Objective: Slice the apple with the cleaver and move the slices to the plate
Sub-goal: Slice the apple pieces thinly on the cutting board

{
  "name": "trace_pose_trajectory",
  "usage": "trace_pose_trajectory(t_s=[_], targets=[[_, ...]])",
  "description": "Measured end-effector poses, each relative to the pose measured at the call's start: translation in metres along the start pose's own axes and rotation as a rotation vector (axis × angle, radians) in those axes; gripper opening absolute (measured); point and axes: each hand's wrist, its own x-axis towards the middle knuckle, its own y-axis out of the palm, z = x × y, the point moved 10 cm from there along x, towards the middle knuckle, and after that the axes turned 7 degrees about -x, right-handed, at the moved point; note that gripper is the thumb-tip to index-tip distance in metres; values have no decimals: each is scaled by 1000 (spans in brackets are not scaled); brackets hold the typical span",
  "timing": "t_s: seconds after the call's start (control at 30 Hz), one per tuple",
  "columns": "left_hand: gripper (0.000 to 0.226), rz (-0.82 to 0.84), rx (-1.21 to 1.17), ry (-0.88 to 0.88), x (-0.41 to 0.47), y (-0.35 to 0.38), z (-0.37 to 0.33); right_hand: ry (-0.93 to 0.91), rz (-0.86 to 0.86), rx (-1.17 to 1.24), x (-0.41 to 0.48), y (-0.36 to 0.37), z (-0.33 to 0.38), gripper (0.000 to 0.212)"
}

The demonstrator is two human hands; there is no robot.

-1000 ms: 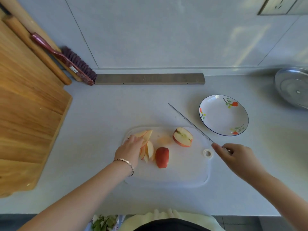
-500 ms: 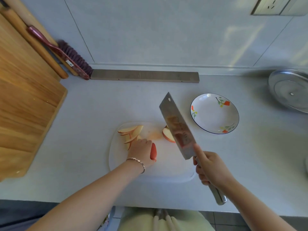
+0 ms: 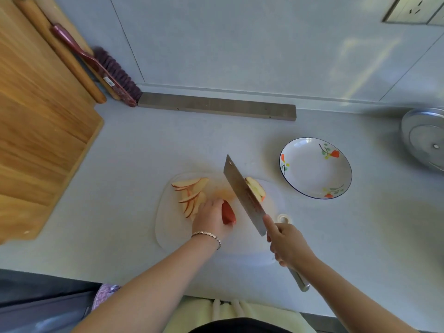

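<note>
On the cutting board (image 3: 168, 234), left hand (image 3: 211, 218) grips the apple wedge (image 3: 228, 213); right hand (image 3: 287, 243), clasping the cleaver (image 3: 243, 197), should cut just clear.

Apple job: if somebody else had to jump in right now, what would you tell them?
Left hand grips a red apple piece, skin up, on the cutting board.
Right hand grips the cleaver by its handle. The blade is tilted above the board, between that piece and a cut apple chunk.
Done: a pile of slices lies at the board's far left.
Left: slice the held piece and the chunk, then move all the slices to the plate, which sits right of the board with nothing on it.
</note>
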Motion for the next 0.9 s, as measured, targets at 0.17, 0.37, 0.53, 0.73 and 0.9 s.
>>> trace_pose_trajectory(t_s=[0.17, 0.37, 0.53, 0.73, 0.9], targets=[[56, 55, -6, 16, 7, 2, 4, 54, 42, 114, 1, 6, 5, 56], [54, 19, -39, 27, 3, -1, 11, 69, 82, 140, -3, 16, 12, 59], [50, 17, -25, 51, 4, -2, 9, 65, 80, 64, -5, 18, 18, 57], [48, 12, -21, 48, 4, -1, 10, 30, 66, -30, -4, 21, 22, 56], [49, 4, -29, 36, 4, -2, 10, 32, 70, -80, -2, 23, 22, 56]])
